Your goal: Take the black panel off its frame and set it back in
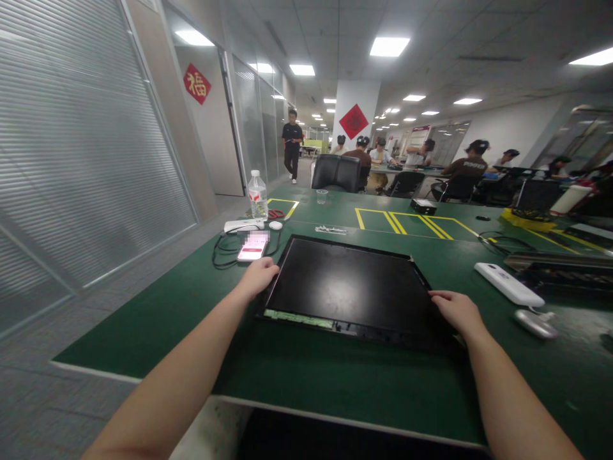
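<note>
A black flat display panel (345,287) lies face up in front of me, with a green circuit strip (299,318) showing along its near left edge. My left hand (258,278) grips the panel's left edge, fingers closed on it. At the opposite side, my right hand (457,310) pinches the right edge between thumb and fingers. The panel seems to rest on or just above the green table (158,319); I cannot tell which. Close beyond my left hand lies a phone (253,246) with a lit screen.
A water bottle (257,195), red-handled scissors (276,214) and black cables stand or lie at the back left. A clear cup (322,197) is farther back. To the right are a white device (508,285) and a silver mouse-like object (536,323). Several people sit beyond; one person (292,144) walks.
</note>
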The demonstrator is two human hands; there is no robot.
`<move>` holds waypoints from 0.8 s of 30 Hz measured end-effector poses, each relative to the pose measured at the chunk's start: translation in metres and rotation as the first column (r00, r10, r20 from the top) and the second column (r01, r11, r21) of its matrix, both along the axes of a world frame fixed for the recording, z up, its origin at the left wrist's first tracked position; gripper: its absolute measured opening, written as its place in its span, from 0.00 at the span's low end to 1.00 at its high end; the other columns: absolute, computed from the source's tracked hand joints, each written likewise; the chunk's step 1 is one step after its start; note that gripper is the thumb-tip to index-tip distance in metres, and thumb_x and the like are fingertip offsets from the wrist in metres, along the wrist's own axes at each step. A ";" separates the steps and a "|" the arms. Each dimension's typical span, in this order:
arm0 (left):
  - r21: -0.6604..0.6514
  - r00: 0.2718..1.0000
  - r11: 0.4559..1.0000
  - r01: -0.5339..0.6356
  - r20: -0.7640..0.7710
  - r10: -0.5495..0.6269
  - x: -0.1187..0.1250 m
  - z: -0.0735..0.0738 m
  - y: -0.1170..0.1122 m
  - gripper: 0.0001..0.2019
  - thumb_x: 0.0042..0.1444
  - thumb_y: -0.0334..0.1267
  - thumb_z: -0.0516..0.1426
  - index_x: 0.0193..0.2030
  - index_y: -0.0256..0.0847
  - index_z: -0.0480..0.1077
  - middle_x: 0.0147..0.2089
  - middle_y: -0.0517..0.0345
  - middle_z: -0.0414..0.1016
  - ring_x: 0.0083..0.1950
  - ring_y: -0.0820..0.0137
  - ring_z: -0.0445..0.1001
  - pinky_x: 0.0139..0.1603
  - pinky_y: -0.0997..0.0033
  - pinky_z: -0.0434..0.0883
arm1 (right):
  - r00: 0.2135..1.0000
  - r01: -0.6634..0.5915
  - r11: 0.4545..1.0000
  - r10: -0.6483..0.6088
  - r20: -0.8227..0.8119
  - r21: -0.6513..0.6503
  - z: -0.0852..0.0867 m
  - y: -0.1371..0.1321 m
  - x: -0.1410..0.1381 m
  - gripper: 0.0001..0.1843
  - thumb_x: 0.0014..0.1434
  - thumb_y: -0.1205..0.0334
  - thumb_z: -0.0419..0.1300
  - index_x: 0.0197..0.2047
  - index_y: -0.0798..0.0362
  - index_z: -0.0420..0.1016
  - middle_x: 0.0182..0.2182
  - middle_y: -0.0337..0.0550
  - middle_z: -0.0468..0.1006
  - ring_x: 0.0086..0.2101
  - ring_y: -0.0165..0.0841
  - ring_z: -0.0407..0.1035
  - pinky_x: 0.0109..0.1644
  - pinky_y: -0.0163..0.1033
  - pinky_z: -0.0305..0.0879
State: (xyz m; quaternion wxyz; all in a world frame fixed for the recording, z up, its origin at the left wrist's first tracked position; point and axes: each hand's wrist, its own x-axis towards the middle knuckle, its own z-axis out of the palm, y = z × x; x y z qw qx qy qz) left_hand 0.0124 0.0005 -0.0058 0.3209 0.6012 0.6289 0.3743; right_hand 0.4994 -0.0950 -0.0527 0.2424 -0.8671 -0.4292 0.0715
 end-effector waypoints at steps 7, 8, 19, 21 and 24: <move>-0.087 0.966 0.993 -0.080 0.238 0.099 0.005 0.001 -0.002 0.11 0.47 0.38 0.63 0.21 0.42 0.66 0.19 0.63 0.67 0.23 0.71 0.65 0.25 0.74 0.60 | 1.000 -0.005 1.000 0.005 -0.028 -0.017 0.001 -0.001 -0.001 0.15 0.56 0.59 0.61 0.42 0.46 0.89 0.40 0.48 0.86 0.38 0.43 0.79 0.40 0.41 0.71; -0.102 0.957 0.992 -0.078 0.272 0.103 0.005 0.001 -0.002 0.12 0.46 0.39 0.64 0.21 0.42 0.66 0.19 0.63 0.67 0.22 0.71 0.65 0.24 0.75 0.61 | 1.000 -0.007 1.000 0.007 -0.027 -0.014 0.001 -0.001 -0.001 0.15 0.56 0.59 0.62 0.42 0.46 0.89 0.40 0.48 0.86 0.38 0.43 0.79 0.39 0.41 0.71; -0.193 0.869 0.980 -0.043 0.476 0.132 0.006 -0.002 0.001 0.18 0.39 0.37 0.69 0.22 0.44 0.60 0.17 0.68 0.64 0.19 0.74 0.64 0.21 0.76 0.62 | 1.000 -0.004 1.000 0.004 -0.027 0.019 0.001 0.000 -0.001 0.14 0.54 0.59 0.62 0.39 0.47 0.89 0.39 0.48 0.86 0.37 0.43 0.79 0.38 0.42 0.71; -0.219 0.852 0.975 -0.036 0.503 0.145 0.006 -0.002 0.002 0.18 0.39 0.36 0.68 0.23 0.44 0.60 0.17 0.67 0.65 0.19 0.73 0.65 0.21 0.76 0.62 | 0.999 -0.005 1.000 0.006 -0.035 0.009 0.001 0.000 -0.001 0.14 0.55 0.60 0.62 0.40 0.47 0.89 0.39 0.48 0.86 0.37 0.43 0.79 0.38 0.42 0.71; -0.233 0.827 0.972 -0.020 0.543 0.147 0.006 -0.005 0.005 0.17 0.40 0.35 0.68 0.23 0.44 0.60 0.17 0.67 0.66 0.18 0.73 0.65 0.21 0.76 0.63 | 0.999 -0.012 1.000 0.012 -0.037 -0.008 0.002 -0.001 -0.002 0.15 0.56 0.60 0.61 0.41 0.47 0.89 0.40 0.49 0.86 0.38 0.43 0.79 0.39 0.42 0.71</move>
